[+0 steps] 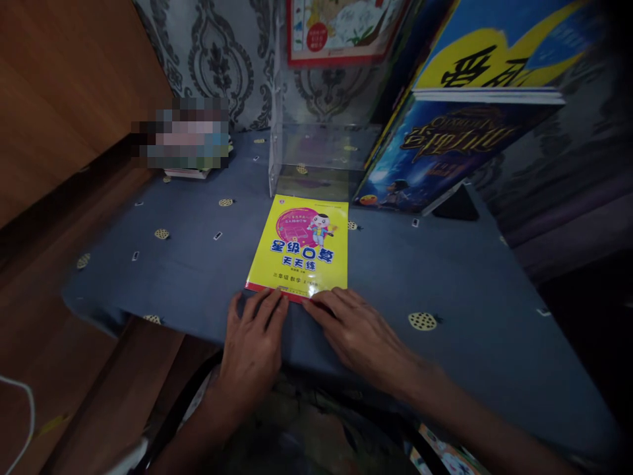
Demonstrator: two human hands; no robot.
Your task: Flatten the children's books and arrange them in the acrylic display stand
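Note:
A yellow workbook (306,244) with a red lower edge, a cartoon child and Chinese lettering lies flat on the cloth-covered table. At its near left edge, my left hand (257,336) touches the red strip with its fingers stretched out and slightly apart; its thumb is hidden. My right hand (353,323) rests at the near right corner, fingers laid side by side over the edge and slightly bent. Neither hand lifts the workbook. Its far edge meets a clear plastic stand (316,171).
Tall books, one with a dark blue cover (435,152), lean at the back right, a dark flat object (455,203) beside them. A red-bordered book (341,33) stands up in the clear holder. A blurred-out stack (185,138) sits back left. The blue tablecloth (188,277) has pineapple prints.

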